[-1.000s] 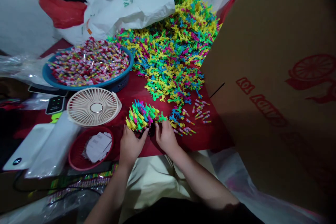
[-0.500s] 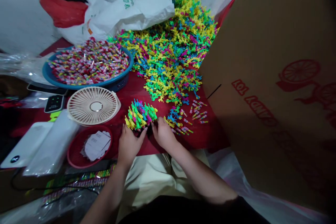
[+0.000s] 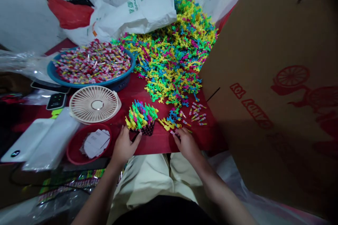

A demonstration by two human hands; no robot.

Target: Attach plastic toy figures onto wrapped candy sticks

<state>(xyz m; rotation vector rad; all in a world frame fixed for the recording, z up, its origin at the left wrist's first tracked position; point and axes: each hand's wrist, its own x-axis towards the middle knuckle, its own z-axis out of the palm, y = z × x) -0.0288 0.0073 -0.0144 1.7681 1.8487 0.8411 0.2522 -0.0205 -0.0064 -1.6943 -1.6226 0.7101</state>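
Note:
A small black basket (image 3: 149, 129) stands on the red tabletop, packed with upright plastic figures (image 3: 139, 114) in yellow, green, blue and pink. My left hand (image 3: 126, 145) grips its near left corner, thumb at the front and fingers along the side. To the right, my right hand (image 3: 187, 143) is low over the table's front, fingertips pinched on a small wrapped candy tube, whose pink-white end shows beside them. Just beyond lie loose yellow figures (image 3: 168, 124) and blue figures (image 3: 174, 115). Several more candy tubes (image 3: 196, 114) are scattered further right.
A large heap of plastic figures (image 3: 171, 59) covers the back. At left are a blue basin (image 3: 89, 85) of candy tubes, a round fan (image 3: 95, 104), a red basket (image 3: 70, 147) with paper slips and clear bags (image 3: 51, 144). A tall cardboard box (image 3: 264, 42) walls the right side.
My right hand has left the black basket and moved right to the loose candy tubes. My left hand stays at the basket, which has hardly moved.

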